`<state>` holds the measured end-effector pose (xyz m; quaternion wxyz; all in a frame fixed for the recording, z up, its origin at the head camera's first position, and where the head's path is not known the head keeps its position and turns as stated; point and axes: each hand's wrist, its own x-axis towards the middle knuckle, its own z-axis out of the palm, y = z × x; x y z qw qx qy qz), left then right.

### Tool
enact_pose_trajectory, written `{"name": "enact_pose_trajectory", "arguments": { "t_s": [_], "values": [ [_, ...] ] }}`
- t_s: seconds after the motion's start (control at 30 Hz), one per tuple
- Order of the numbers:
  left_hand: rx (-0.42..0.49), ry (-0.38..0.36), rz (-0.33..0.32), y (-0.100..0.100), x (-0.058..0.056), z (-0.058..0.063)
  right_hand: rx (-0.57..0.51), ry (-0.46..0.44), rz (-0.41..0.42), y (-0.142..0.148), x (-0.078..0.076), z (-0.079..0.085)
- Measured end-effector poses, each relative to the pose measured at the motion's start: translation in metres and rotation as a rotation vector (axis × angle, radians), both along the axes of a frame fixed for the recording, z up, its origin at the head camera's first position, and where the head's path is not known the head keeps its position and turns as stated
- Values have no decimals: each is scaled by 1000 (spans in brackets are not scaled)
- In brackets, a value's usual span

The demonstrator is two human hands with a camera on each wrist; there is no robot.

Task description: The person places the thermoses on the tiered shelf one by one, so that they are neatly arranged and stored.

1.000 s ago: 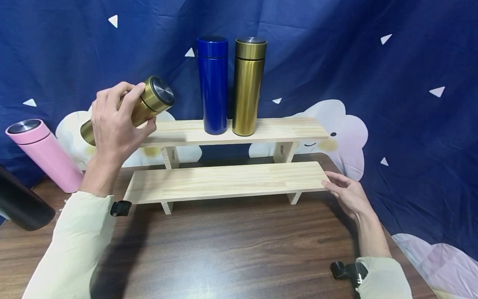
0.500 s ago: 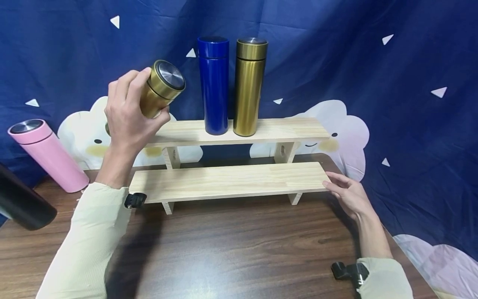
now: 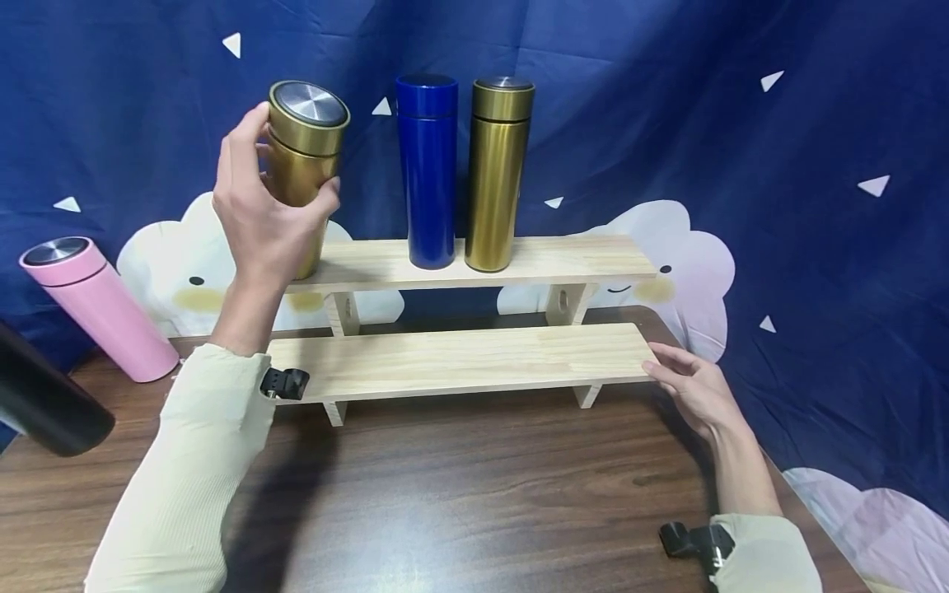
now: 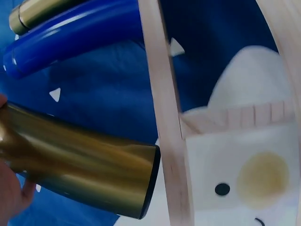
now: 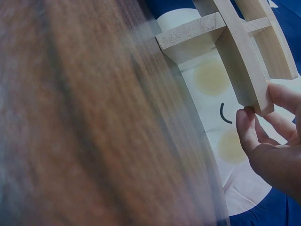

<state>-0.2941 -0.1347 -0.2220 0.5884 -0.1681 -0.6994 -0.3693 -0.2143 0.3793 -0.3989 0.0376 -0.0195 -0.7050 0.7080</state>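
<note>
My left hand (image 3: 259,193) grips a gold thermos bottle (image 3: 302,169) around its upper body, thumb on the right side. The bottle leans slightly, lid uppermost, at the left end of the upper board of a two-tier wooden shelf (image 3: 460,358). In the left wrist view, the dark base of this gold thermos bottle (image 4: 94,165) is close to the board's edge; whether it touches I cannot tell. My right hand (image 3: 693,387) pinches the right end of the lower board between thumb and fingers, as the right wrist view shows. A blue thermos bottle (image 3: 428,173) stands upright on the upper board.
Beside the blue bottle stands another gold thermos bottle (image 3: 500,177). At the left, a pink thermos bottle (image 3: 104,313) and a black bottle (image 3: 48,399) stand on the brown wooden table (image 3: 474,494). A blue curtain (image 3: 667,99) with cloud prints hangs behind.
My left hand has brought the gold thermos bottle right and up from the left, turning it from strongly tilted to nearly upright over the upper board. The right hand keeps its place.
</note>
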Motion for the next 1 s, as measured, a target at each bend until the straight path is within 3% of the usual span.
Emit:
{"name": "enact_pose_trajectory", "arguments": {
  "t_s": [0.2, 0.5, 1.0],
  "values": [
    [71, -50, -52, 4, -1, 4, -1, 1, -4, 1, 0, -1],
    [77, -53, -63, 9, -5, 5, -3, 5, -8, 1, 0, -2],
    [227, -181, -121, 20, -14, 11, 13, -5, -7, 1, -1, -2]
  ]
}}
